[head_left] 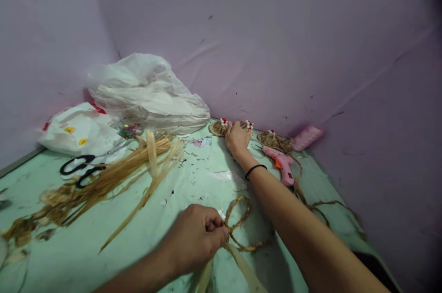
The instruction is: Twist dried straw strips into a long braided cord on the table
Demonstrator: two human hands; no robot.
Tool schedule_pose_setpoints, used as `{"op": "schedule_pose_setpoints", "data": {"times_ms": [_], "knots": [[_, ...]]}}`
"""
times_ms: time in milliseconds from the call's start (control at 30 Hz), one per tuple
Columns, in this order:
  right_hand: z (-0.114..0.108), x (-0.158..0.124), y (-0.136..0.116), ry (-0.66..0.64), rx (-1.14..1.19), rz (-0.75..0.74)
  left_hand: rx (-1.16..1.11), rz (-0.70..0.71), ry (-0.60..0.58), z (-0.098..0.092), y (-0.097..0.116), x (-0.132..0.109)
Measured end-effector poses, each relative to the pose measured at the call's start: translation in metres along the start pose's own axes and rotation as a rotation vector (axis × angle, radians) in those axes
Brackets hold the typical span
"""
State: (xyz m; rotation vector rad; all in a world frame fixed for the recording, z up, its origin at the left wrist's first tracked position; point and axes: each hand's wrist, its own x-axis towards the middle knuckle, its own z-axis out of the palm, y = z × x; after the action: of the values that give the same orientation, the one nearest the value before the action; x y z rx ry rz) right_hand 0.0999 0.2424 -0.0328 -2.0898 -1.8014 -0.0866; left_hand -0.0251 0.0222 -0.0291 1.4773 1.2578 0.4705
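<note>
So, left hand [202,238] first: its grip is pinched together, thumb against fingers, on a twisted jute cord [244,219] right where it crosses into a loop, low on the bench [193,178] and close to the wearer. Pale raffia strips [243,263] hang just under that hand; can't tell if they're pinched too.

Right hand [238,139] is way up by the wall, over the middle one of three woven pieces with red and white beads. The left piece [218,128] sits just beside it, the right piece [276,140] a little apart. Fingers are curled down, but I honestly can't tell if that grip is closed on anything.

Biggest worry imo: the pink glue gun [285,169] lies right next to the bare right forearm, nozzle aimed toward the pieces. No clue if it's hot, but a careless pull back could mean a burn. Dragging the fingers sideways might knock beads loose, and if the left pinch relaxes, that loop could easily spring open.
</note>
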Motion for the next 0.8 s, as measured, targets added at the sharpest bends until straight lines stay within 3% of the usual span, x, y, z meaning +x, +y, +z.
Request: {"op": "schedule_pose_setpoints", "data": {"times_ms": [100,267,333,433,533,667,800], "knots": [[-0.013,0.0,-0.002,-0.039,0.066,-0.015,0.011,0.013,0.02,0.0,0.0,0.001],[-0.053,0.004,0.016,0.056,0.204,-0.152,-0.002,0.054,0.03,0.0,-0.002,0.003],[-0.062,0.002,0.033,-0.089,0.235,-0.242,-0.004,0.055,0.035,0.001,-0.002,0.002],[-0.057,-0.005,0.057,-0.312,0.332,-0.282,-0.006,0.042,0.043,0.001,-0.001,0.0],[-0.037,-0.012,0.069,-0.398,0.472,-0.23,0.001,0.038,0.042,0.0,0.001,0.0],[-0.019,-0.018,0.066,-0.398,0.507,-0.212,0.003,0.039,0.033,-0.001,0.002,0.0],[-0.018,-0.025,0.058,-0.277,0.46,-0.279,-0.014,0.025,0.024,-0.001,0.002,0.0]]}}
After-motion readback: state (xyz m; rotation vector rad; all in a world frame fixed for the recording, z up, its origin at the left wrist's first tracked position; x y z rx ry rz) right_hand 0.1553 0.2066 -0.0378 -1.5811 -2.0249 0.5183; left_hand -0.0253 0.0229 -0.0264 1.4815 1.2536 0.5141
